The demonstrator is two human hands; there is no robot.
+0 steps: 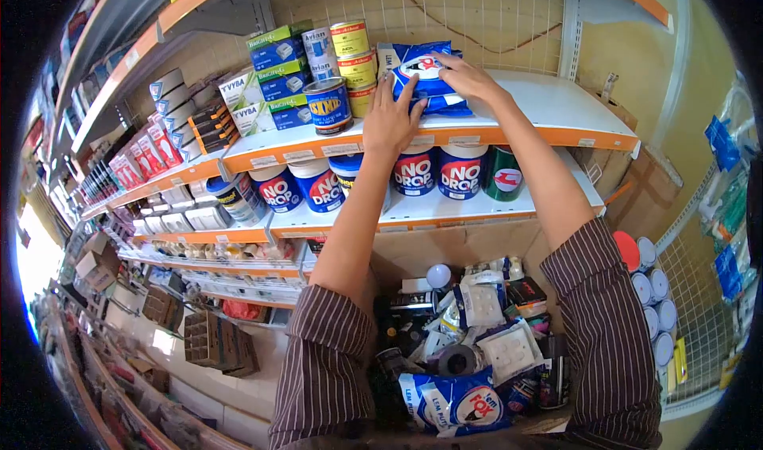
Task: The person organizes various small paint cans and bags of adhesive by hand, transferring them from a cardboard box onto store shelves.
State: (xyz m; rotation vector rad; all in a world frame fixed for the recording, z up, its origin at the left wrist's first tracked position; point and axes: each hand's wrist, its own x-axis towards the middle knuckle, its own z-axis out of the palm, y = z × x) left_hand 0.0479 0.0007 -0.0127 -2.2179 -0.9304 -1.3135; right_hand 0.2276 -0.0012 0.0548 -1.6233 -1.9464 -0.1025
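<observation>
On the upper shelf lies a small stack of blue-and-white glue bags [433, 104], printed "LEM". My left hand [391, 120] presses the left side of the stack, fingers spread and thumb on the front. From the right, my right hand [470, 78] grips the top glue bag [419, 67], fingers over its upper edge. Just left of my left hand stand a blue tin [327, 107] and stacked yellow tins [352, 40]. Another blue-and-white glue bag [457, 405], marked "Lem Fox", rests on the mixed goods in the box below me.
A carton [445, 247] full of mixed packaged goods stands below the shelves. Blue "No Drop" tubs [462, 172] and a green tub [502, 173] line the lower shelf. Boxed items [278, 77] fill the upper left. White-lidded cans [660, 315] are stacked at right, beside a wire rack.
</observation>
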